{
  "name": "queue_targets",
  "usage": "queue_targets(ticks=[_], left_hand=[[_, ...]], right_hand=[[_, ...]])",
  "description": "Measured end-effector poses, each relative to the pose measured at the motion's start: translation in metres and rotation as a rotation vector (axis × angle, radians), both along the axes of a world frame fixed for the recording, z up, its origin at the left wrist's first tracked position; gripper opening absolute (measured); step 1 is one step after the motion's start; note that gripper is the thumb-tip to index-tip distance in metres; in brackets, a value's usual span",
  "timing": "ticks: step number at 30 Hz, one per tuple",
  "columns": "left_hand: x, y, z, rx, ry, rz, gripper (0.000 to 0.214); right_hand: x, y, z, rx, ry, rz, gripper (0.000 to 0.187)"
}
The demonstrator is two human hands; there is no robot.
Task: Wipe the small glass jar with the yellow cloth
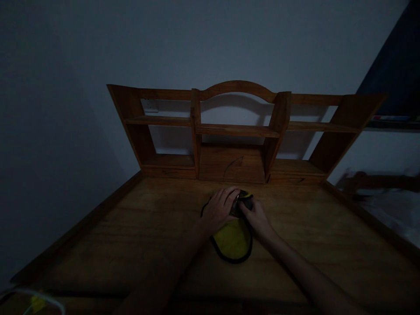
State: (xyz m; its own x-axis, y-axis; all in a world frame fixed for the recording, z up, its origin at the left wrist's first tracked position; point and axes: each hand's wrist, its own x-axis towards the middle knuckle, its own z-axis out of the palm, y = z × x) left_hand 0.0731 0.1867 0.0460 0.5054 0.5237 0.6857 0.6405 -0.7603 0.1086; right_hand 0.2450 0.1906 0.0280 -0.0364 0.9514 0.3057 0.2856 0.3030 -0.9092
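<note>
On the wooden desk lies a soft yellow item with black edging [233, 240], its rounded yellow end towards me. Its far part is dark with a small shiny spot, and it looks like a pouch or slipper; the dim light does not show which. My left hand [220, 210] lies over its left side, fingers bent and closed on the dark part. From the right, my right hand [257, 216] grips the dark part's edge, thumb pointing inward. Both hands nearly meet at the dark part. What lies beneath my left palm is hidden.
A wooden shelf unit [239, 131] stands along the back of the desk [147, 218] against the wall. Raised rims run along the desk's left and right sides. A pale cord [42, 296] shows at the bottom left, beside a small yellow thing [38, 302].
</note>
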Motion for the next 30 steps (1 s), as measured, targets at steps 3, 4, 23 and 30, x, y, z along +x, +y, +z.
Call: queue_targets(ticks=[3, 4, 23, 30], left_hand=[[0.001, -0.001, 0.002, -0.017, -0.02, 0.003, 0.086], [0.001, -0.001, 0.002, -0.023, -0.024, 0.004, 0.086], [0.002, 0.006, -0.007, -0.077, -0.036, -0.039, 0.084], [0.001, 0.009, -0.008, -0.104, -0.06, -0.047, 0.09]], right_hand=[[-0.002, -0.001, 0.0, -0.066, 0.075, 0.002, 0.028], [-0.002, -0.001, 0.0, -0.095, 0.099, 0.005, 0.028], [0.003, -0.006, 0.012, -0.031, -0.15, 0.02, 0.016], [0.009, -0.004, 0.009, 0.055, -0.297, -0.067, 0.027]])
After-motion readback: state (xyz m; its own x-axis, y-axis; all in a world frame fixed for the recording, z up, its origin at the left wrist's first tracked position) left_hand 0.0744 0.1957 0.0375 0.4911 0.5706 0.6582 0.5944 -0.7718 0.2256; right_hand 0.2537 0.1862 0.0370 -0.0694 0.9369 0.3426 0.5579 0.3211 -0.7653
